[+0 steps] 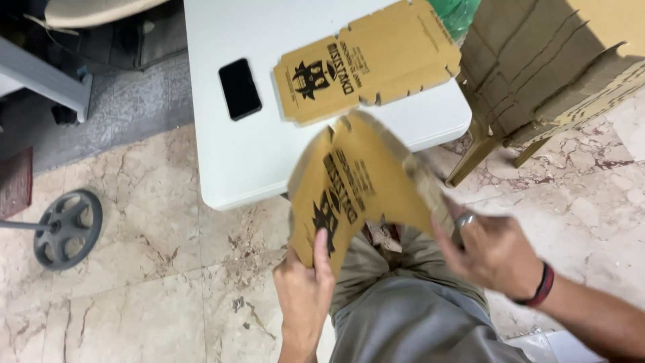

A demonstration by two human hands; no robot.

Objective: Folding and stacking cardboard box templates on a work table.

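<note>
white table (235,168) fills the top of your view; a stack of flat brown cardboard (537,67) leans off its right edge on a chair; one flat printed box blank (373,60) lies near the table's right edge, black phone (239,89) just left of it; you hold a 2nd box blank (356,185), half folded, below the table's front edge over your lap; left hand (302,289) pinches its lower corner w/ thumb on the print; right hand (494,252), blurred, fingers curled at its right flap, grip can't tell.
</note>
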